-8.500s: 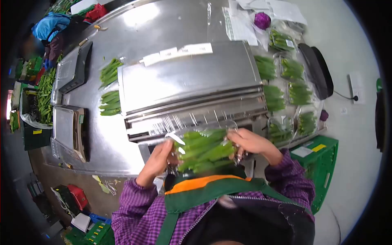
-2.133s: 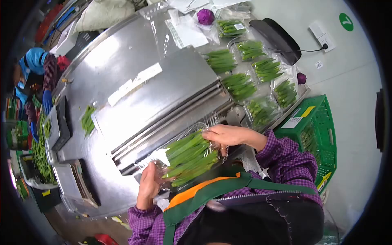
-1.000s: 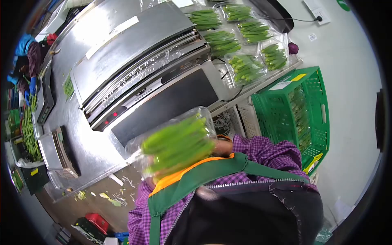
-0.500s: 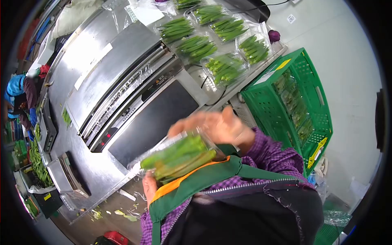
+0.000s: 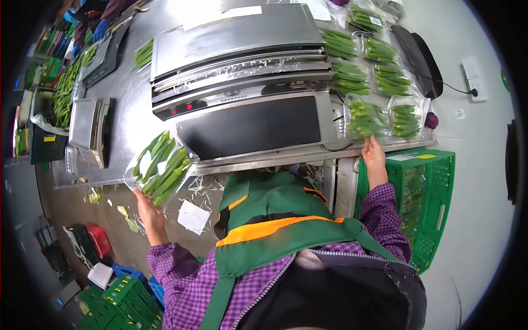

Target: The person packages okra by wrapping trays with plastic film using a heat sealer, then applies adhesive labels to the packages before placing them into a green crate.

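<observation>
My left hand (image 5: pixel 150 217) grips the near end of a clear-wrapped pack of long green pods (image 5: pixel 160 168), which look like okra. The pack is tilted at the left of the wrapping machine's dark plate (image 5: pixel 250 127), over the table's front edge, with pale patches on its film. My right hand (image 5: pixel 375 157) reaches to the right end of the table, fingers closed at the near edge of another pack of okra (image 5: pixel 366 118). That pack lies on the table among several similar packs (image 5: pixel 391 80).
A steel wrapping machine (image 5: pixel 236 38) with red lights stands ahead. Left of it are a scale (image 5: pixel 85 124) and loose green pods (image 5: pixel 144 54). A green crate (image 5: pixel 443 187) stands below on the right. Another person's blue-gloved hand (image 5: pixel 100 30) is at far left.
The view has turned. My left hand has carried its pack away from my body to the left. My right hand has moved from beside that pack to one on the table.
</observation>
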The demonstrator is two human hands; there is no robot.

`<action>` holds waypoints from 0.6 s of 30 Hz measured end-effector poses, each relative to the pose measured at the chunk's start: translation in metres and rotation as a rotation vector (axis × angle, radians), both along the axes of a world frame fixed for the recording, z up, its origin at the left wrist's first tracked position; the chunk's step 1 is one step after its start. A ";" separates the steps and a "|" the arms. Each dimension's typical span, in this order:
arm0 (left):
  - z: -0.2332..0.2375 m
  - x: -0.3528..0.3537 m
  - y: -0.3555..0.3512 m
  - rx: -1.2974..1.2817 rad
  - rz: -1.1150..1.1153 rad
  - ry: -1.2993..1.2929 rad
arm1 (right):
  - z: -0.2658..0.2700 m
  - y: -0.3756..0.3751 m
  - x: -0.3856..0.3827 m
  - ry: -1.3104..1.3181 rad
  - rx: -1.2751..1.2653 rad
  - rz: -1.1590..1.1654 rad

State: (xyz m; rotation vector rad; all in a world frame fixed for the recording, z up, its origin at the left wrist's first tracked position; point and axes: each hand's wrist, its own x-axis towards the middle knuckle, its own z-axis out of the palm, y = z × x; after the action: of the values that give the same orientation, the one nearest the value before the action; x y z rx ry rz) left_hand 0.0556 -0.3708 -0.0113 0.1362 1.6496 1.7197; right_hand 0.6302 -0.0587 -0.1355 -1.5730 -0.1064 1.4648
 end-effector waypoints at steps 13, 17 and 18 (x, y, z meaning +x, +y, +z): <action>-0.111 -0.235 -0.009 -0.683 -0.337 0.416 | 0.022 0.032 -0.033 -0.216 0.263 -0.296; -0.168 -0.312 -0.023 -0.890 -0.586 0.801 | 0.083 -0.019 -0.083 -0.335 0.442 -0.284; -0.134 -0.276 -0.011 -0.964 -0.510 1.021 | 0.102 -0.039 -0.106 -0.298 0.452 -0.295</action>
State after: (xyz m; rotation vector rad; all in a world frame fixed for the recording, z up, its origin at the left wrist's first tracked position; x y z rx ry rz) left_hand -0.2205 -0.3813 -0.1451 0.9684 2.6534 0.2861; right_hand 0.5240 -0.0976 -0.0335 -1.3521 -0.3399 0.8946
